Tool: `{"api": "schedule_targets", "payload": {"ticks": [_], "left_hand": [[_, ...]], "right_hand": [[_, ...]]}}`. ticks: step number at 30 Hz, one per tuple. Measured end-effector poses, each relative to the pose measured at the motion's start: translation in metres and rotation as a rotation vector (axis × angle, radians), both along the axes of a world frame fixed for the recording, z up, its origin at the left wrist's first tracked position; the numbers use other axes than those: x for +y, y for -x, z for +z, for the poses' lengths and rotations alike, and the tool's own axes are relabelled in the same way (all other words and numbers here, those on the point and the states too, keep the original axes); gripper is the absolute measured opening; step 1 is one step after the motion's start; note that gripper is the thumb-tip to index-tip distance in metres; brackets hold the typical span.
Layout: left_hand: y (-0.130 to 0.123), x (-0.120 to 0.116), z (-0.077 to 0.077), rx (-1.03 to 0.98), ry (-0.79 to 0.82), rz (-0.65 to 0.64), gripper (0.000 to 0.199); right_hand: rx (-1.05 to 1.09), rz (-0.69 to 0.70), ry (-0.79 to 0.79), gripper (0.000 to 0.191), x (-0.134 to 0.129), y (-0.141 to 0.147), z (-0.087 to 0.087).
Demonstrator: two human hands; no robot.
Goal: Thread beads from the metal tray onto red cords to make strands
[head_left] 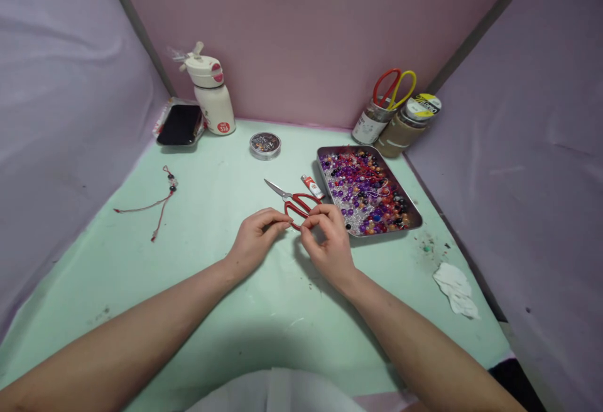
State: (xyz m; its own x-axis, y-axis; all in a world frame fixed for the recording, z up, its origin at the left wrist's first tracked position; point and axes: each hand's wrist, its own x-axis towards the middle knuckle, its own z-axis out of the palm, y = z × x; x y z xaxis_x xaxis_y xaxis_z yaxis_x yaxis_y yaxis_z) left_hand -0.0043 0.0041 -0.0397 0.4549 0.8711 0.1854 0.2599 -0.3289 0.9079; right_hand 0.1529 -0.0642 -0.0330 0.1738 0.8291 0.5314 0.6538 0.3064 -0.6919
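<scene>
My left hand (257,239) is closed, thumb and forefinger pinched together near the middle of the table. Close to its right, my right hand (331,250) pinches in the same way with curled fingers. Whatever lies between the fingertips is too small to make out. Just beyond both hands, red-handled scissors (285,195) lie on the table, their handles partly behind my fingers. A small red and white tube (313,186) rests beside them. Past my right hand stands a metal tray (414,222) full of purple, red, black and clear beads (360,189) with some red cord.
At the left lies a red cord with dark beads (172,181). Behind it are a phone (180,124) and a white bottle (214,101). A round clear case (265,145) sits mid-back. Two jars (370,124) stand back right; crumpled tissue (456,289) lies right.
</scene>
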Motion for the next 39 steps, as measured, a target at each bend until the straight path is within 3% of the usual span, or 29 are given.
{"api": "schedule_targets", "payload": {"ticks": [30,39], "left_hand": [[0.0001,0.0002,-0.0021,0.035,-0.027,-0.046,0.013],[-0.0001,-0.0017,0.0047,0.046,-0.023,-0.076,0.014]], "right_hand": [[0.003,0.023,0.056,0.006,0.0006,-0.0004,-0.0022],[0.026,0.030,0.123,0.006,0.0016,-0.0030,-0.0033]]}}
